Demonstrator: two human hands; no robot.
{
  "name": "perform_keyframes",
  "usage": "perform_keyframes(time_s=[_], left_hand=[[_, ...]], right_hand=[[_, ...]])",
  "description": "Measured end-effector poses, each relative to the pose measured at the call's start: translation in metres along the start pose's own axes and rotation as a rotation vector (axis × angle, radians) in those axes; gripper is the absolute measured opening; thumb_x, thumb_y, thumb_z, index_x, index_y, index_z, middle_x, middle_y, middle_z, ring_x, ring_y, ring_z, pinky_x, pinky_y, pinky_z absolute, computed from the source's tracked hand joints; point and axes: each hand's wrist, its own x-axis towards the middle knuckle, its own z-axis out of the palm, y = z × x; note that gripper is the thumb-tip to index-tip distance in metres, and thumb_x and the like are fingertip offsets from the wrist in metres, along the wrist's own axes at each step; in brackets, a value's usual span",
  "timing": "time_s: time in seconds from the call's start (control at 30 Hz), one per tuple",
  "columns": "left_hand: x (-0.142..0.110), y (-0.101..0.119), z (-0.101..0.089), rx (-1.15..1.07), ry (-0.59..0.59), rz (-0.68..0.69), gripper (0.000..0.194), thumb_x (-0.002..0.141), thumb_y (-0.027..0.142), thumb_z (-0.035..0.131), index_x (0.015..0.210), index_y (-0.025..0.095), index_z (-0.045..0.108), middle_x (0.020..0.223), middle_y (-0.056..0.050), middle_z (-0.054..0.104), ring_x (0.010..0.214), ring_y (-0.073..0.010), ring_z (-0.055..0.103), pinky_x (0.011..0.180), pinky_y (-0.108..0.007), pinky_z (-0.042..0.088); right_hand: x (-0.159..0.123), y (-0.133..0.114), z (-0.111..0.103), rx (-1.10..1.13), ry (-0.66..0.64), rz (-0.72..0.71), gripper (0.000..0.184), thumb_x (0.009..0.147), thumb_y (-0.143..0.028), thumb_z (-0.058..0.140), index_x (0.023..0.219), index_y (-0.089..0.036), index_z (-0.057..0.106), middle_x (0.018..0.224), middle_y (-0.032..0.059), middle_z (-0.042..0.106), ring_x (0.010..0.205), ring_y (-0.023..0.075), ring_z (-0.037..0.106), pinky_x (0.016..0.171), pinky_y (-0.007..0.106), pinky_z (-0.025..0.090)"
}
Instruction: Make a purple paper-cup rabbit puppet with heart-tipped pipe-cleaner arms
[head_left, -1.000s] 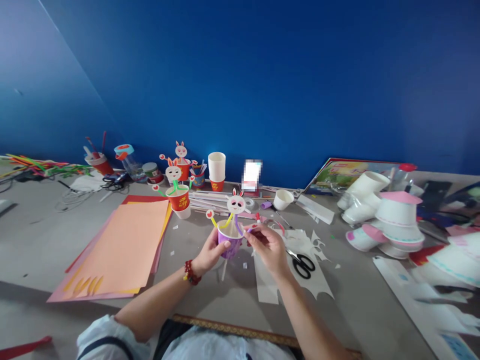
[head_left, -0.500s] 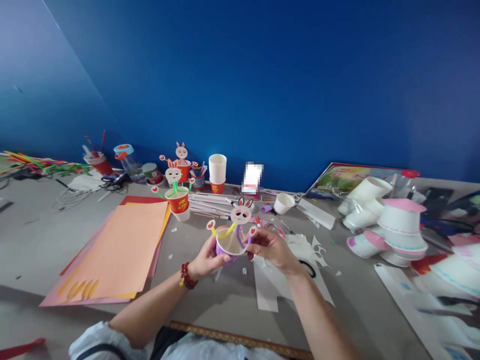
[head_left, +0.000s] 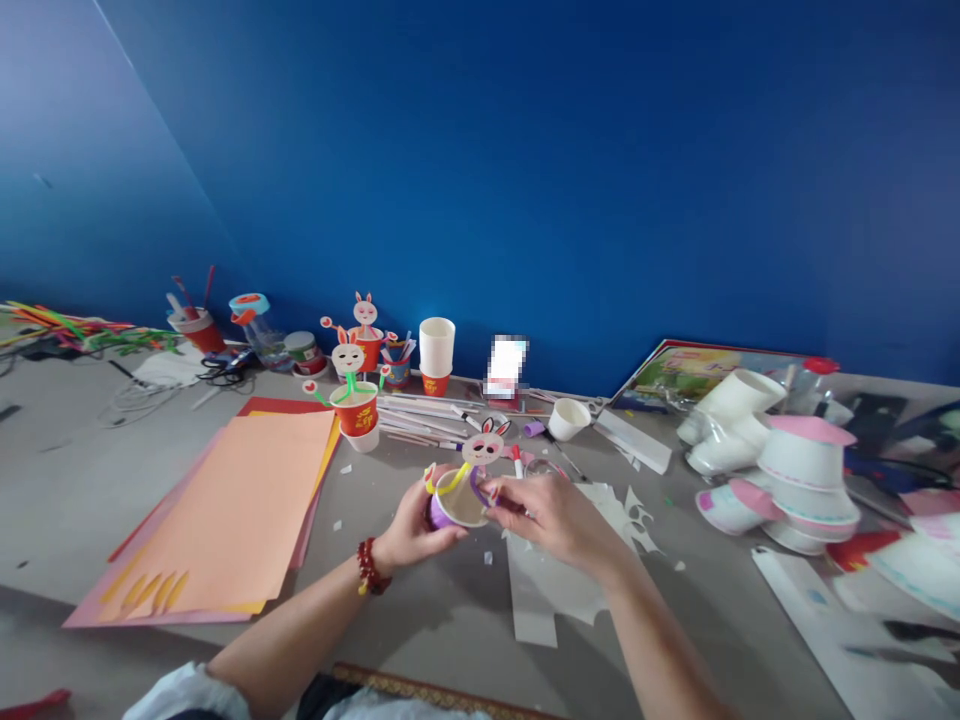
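My left hand (head_left: 412,525) is wrapped round a purple paper cup (head_left: 442,512), which is tipped so that its white inside faces me. A paper rabbit head (head_left: 483,449) stands above the cup on a yellow pipe cleaner (head_left: 455,481) and a purple pipe cleaner (head_left: 477,486). At the cup's right rim, my right hand (head_left: 544,510) pinches the purple pipe cleaner near its outer end. The paper paw there is mostly covered by my fingers. On the left, a small paper paw (head_left: 430,478) with a red mark shows at the yellow end.
Behind my left hand stand red paper cups (head_left: 355,412) with rabbit figures. Coloured paper sheets (head_left: 225,490) lie left. Cut white paper (head_left: 551,580) lies under my right hand. A white cup (head_left: 569,419) stands farther back. Pink-topped cup models (head_left: 806,455) crowd the right.
My left hand has tilted the cup further. My right hand has shifted its fingers along the purple pipe cleaner, now covering the right paper paw that showed before.
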Motion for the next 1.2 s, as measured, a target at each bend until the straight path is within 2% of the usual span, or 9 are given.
perform_keyframes(time_s=[0.1, 0.2, 0.3, 0.37, 0.5, 0.63, 0.73, 1.0, 1.2], left_hand=[[0.000, 0.000, 0.001, 0.010, 0.002, 0.028, 0.067, 0.076, 0.047, 0.076, 0.131, 0.016, 0.054, 0.122, -0.017, 0.062, 0.109, -0.0312, 0.062, 0.096, -0.043, 0.050], [-0.004, -0.003, 0.002, -0.024, 0.008, -0.034, 0.067, 0.075, 0.051, 0.076, 0.129, 0.017, 0.057, 0.125, -0.017, 0.060, 0.114, -0.0324, 0.059, 0.099, -0.045, 0.048], [-0.009, -0.006, 0.003, -0.105, 0.053, -0.142, 0.065, 0.076, 0.053, 0.074, 0.128, 0.017, 0.059, 0.130, -0.016, 0.057, 0.117, -0.0330, 0.057, 0.101, -0.046, 0.046], [-0.010, -0.007, 0.003, -0.180, 0.077, -0.192, 0.065, 0.076, 0.052, 0.075, 0.128, 0.017, 0.059, 0.131, -0.016, 0.057, 0.118, -0.0332, 0.056, 0.102, -0.046, 0.045], [-0.012, -0.007, 0.003, -0.330, 0.094, -0.276, 0.061, 0.071, 0.051, 0.079, 0.119, 0.017, 0.064, 0.126, -0.014, 0.060, 0.111, -0.0313, 0.059, 0.095, -0.042, 0.049], [-0.013, -0.007, 0.002, -0.449, 0.055, -0.345, 0.066, 0.068, 0.048, 0.082, 0.124, 0.018, 0.063, 0.121, -0.013, 0.064, 0.106, -0.0288, 0.061, 0.091, -0.039, 0.050], [-0.012, -0.008, 0.002, -0.481, 0.051, -0.372, 0.069, 0.068, 0.048, 0.082, 0.126, 0.018, 0.061, 0.119, -0.012, 0.066, 0.104, -0.0274, 0.062, 0.090, -0.037, 0.050], [-0.015, -0.010, 0.002, -0.476, 0.051, -0.327, 0.071, 0.068, 0.048, 0.082, 0.129, 0.019, 0.060, 0.123, -0.013, 0.064, 0.107, -0.0279, 0.061, 0.092, -0.038, 0.050], [-0.007, 0.000, 0.002, -0.375, 0.044, -0.295, 0.069, 0.070, 0.052, 0.080, 0.126, 0.016, 0.062, 0.123, -0.014, 0.061, 0.111, -0.0308, 0.058, 0.097, -0.040, 0.048]], right_hand=[[0.003, 0.002, 0.007, 0.106, 0.036, 0.062, 0.014, 0.092, -0.032, 0.062, 0.099, -0.021, 0.069, 0.070, -0.0012, 0.065, 0.062, 0.0133, 0.057, 0.059, 0.024, 0.037], [0.005, 0.012, 0.020, 0.393, 0.082, 0.076, 0.019, 0.087, -0.036, 0.069, 0.098, -0.021, 0.065, 0.072, -0.0025, 0.058, 0.063, 0.0119, 0.051, 0.057, 0.022, 0.036], [0.006, 0.020, 0.027, 0.684, -0.013, 0.038, 0.030, 0.082, -0.038, 0.075, 0.101, -0.020, 0.061, 0.069, -0.0051, 0.049, 0.059, 0.0099, 0.043, 0.053, 0.021, 0.032], [0.006, 0.023, 0.026, 0.797, -0.073, 0.027, 0.039, 0.079, -0.035, 0.078, 0.109, -0.021, 0.059, 0.077, -0.0032, 0.052, 0.064, 0.0104, 0.045, 0.057, 0.022, 0.036], [0.006, 0.029, 0.016, 0.818, -0.218, 0.002, 0.056, 0.072, -0.026, 0.083, 0.124, -0.022, 0.060, 0.087, 0.0005, 0.058, 0.070, 0.0121, 0.050, 0.064, 0.026, 0.042], [0.011, 0.035, 0.014, 0.815, -0.239, 0.079, 0.038, 0.073, -0.025, 0.081, 0.109, -0.021, 0.069, 0.079, 0.0010, 0.061, 0.067, 0.0140, 0.052, 0.064, 0.029, 0.044], [0.016, 0.034, 0.017, 0.920, -0.261, 0.113, 0.037, 0.069, -0.025, 0.083, 0.104, -0.021, 0.071, 0.081, 0.0021, 0.064, 0.066, 0.0148, 0.054, 0.064, 0.030, 0.046], [0.017, 0.024, 0.025, 1.094, -0.101, 0.145, 0.029, 0.060, -0.034, 0.089, 0.074, -0.020, 0.069, 0.075, 0.0004, 0.060, 0.063, 0.0139, 0.050, 0.056, 0.028, 0.042], [0.017, 0.035, 0.038, 1.156, -0.050, 0.243, 0.038, 0.053, -0.041, 0.092, 0.075, -0.019, 0.070, 0.069, 0.0015, 0.062, 0.057, 0.0146, 0.051, 0.054, 0.030, 0.042]])
